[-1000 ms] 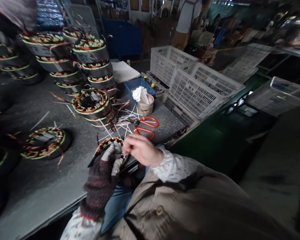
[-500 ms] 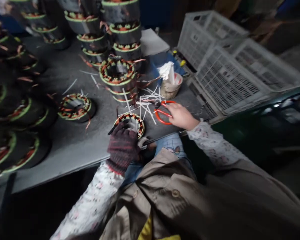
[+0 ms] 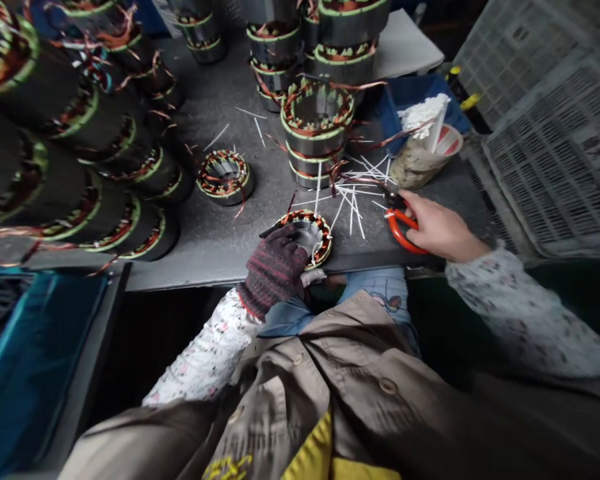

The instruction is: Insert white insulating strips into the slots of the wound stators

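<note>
My left hand (image 3: pixel 275 270), in a dark knitted glove, grips a small wound stator (image 3: pixel 310 233) at the near edge of the grey table (image 3: pixel 215 233). My bare right hand (image 3: pixel 437 227) is closed round the orange handles of a pair of scissors (image 3: pixel 397 223) lying on the table to the right of the stator. Several thin white strips (image 3: pixel 353 193) lie scattered between the two hands and the stack of stators (image 3: pixel 317 127) behind.
More stators stand stacked across the left (image 3: pixel 70 167) and back of the table; one lies alone (image 3: pixel 225 175). A small tub of white pieces (image 3: pixel 425 157) and a blue tray (image 3: pixel 410 93) sit behind the scissors. White plastic crates (image 3: pixel 555 133) stand at right, a blue bin (image 3: pixel 30 360) at lower left.
My right hand left the stator, reached right and closed on the scissors' handles. My left hand stayed on the stator. The view tilted down toward the table.
</note>
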The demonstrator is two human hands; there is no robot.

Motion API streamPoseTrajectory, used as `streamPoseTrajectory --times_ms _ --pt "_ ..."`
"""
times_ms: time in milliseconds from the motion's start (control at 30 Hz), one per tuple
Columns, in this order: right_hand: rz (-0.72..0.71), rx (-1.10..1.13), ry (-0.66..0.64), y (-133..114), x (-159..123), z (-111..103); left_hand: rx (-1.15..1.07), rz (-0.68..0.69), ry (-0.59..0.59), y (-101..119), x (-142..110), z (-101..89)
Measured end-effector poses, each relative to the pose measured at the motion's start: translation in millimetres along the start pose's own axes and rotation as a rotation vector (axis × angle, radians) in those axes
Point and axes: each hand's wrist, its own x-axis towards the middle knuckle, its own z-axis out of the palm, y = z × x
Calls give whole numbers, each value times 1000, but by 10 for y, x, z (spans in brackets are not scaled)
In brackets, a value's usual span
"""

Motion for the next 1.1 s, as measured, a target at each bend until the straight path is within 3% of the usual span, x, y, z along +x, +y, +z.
streamPoseTrajectory --times_ms 100,167,267,400,533,733,933,1100 --pt "-167 198 207 -114 -260 148 -4 68 -12 -59 -33 -27" --pt "-262 194 264 -302 -348 205 -13 85 9 -77 -36 -23" --pt "-364 55 235 -636 -271 224 -22 78 41 -79 -38 -1" --pt "-341 -102 129 -930 4 173 1 57 5 -73 -60 24" --pt "-325 -128 19 -860 64 102 -61 23 -40 -69 -71 32" --pt "-531 -103 76 -574 -151 31 -68 1 -71 -71 -54 41" --pt "-504 -227 84 -645 -198 13 -169 -21 -40 -53 -40 8" --pt "-617 -226 99 -695 -238 -77 -197 -56 -90 -31 -15 -22"
